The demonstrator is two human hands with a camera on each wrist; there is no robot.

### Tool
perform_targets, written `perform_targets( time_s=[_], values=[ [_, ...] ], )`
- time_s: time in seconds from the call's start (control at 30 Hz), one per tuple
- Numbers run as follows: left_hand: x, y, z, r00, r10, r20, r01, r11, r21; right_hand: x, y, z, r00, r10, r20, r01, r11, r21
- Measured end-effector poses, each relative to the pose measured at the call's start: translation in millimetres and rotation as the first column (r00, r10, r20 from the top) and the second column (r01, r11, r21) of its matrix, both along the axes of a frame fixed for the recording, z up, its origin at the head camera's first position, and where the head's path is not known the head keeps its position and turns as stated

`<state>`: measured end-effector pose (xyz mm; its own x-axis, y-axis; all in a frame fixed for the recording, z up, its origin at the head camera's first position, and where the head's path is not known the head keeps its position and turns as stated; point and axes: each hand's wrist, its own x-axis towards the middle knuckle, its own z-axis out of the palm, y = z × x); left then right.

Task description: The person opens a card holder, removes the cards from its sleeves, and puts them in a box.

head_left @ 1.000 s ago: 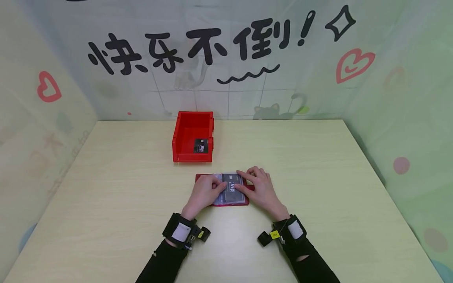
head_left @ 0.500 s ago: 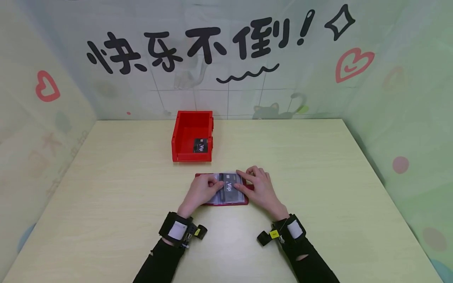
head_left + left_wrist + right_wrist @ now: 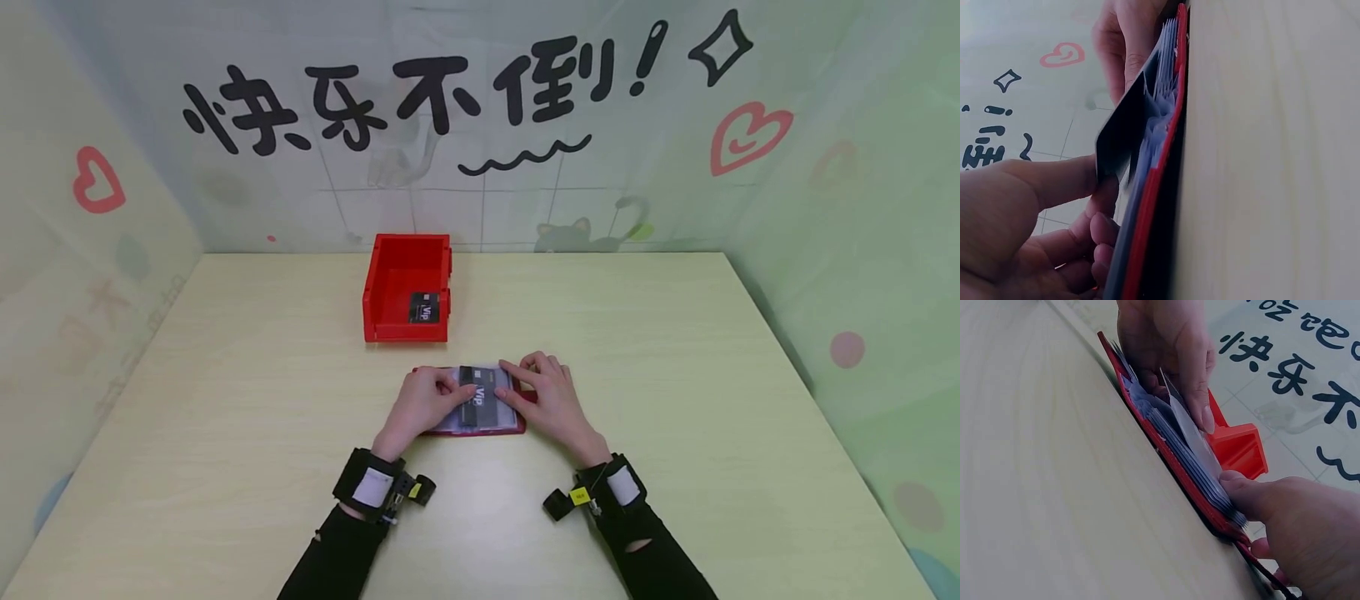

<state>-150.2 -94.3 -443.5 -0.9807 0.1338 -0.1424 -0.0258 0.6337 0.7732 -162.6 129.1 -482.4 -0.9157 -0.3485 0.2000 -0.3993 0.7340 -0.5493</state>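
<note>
Your left hand (image 3: pixel 422 402) pinches the black card (image 3: pixel 476 397), long axis pointing away from you; your right hand (image 3: pixel 551 402) presses flat-fingered on the red card holder (image 3: pixel 517 428) on the pale wooden table (image 3: pixel 675 350).

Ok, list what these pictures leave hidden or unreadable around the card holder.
- Card: small print too small in the head view; edge-on in both wrist views.
- Holder: left half covered by the left hand in the head view.
- Bin: its card's lower edge hidden by the front wall.

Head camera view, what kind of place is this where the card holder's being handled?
Probably a small staged tabletop booth, not a home or shop: a pale wooden table closed in on three sides by a printed backdrop with cartoon lettering and hearts, holding only a red bin and a red card holder.
</note>
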Motion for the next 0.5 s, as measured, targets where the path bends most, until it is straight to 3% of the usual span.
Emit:
perform_targets(
  time_s=[0.3, 0.5],
  values=[
    [0.2, -8.6, 1.8, 1.0, 0.005, -0.004, -0.005, 1.0, 0.019, 0.5, -0.4, 1.1, 1.0, 0.001, -0.021, -0.002, 1.0, -0.008],
    [-0.7, -14.3, 4.6, 0.997, 0.073, 0.027, -0.074, 0.997, 0.035, 0.8, -0.8, 3.0, 1.0, -0.001, -0.028, 0.0, 1.0, -0.021]
  ],
)
